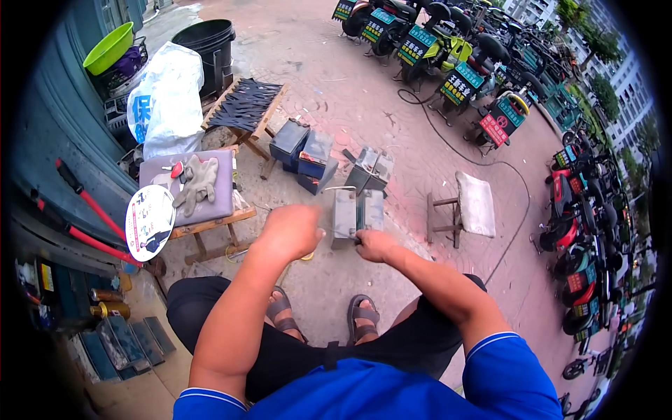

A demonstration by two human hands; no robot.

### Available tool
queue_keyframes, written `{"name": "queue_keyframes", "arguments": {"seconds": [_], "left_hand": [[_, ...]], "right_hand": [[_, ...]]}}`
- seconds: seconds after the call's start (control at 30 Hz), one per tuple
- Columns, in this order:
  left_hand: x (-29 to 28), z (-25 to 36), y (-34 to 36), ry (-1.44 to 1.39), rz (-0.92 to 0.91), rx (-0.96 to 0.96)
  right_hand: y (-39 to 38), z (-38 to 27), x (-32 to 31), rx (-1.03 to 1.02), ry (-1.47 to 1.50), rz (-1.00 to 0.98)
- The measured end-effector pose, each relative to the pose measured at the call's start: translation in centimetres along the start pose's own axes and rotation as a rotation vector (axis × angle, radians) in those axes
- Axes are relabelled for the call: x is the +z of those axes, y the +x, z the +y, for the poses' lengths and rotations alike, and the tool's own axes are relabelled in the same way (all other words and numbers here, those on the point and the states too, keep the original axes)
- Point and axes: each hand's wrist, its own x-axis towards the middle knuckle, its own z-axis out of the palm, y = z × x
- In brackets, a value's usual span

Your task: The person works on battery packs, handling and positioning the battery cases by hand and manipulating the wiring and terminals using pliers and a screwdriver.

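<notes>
HEAD cam, L of pair | wide fisheye | dn/fwd | forearms [238,311] nr, bikes [458,52] far

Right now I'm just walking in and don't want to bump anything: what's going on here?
A person's right hand holds a small dark item at the near side of two grey, boxy, battery-like blocks. Their left hand, curled and slightly blurred, hovers beside them. More boxy grey and blue blocks stand just beyond.

Blocking the way far with grey batteries [344,214] and, farther left, dark batteries [288,143]; hemming in the left with a cushioned stool [218,199]; leaving room over pavement [413,210] on the right, short of a white-topped stool [477,203].
</notes>
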Motion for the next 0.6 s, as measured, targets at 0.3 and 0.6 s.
{"name": "queue_keyframes", "arguments": {"seconds": [0.3, 0.6], "left_hand": [[2.8, -2.6, 2.1, -0.001, -0.082, -0.102], [14.5, -2.7, 6.3, -0.04, -0.402, -0.175]], "right_hand": [[-5.6, -7.1, 3.2, -0.097, 0.084, -0.154], [-10.0, -7.4, 5.6, -0.271, -0.192, -0.095]]}}
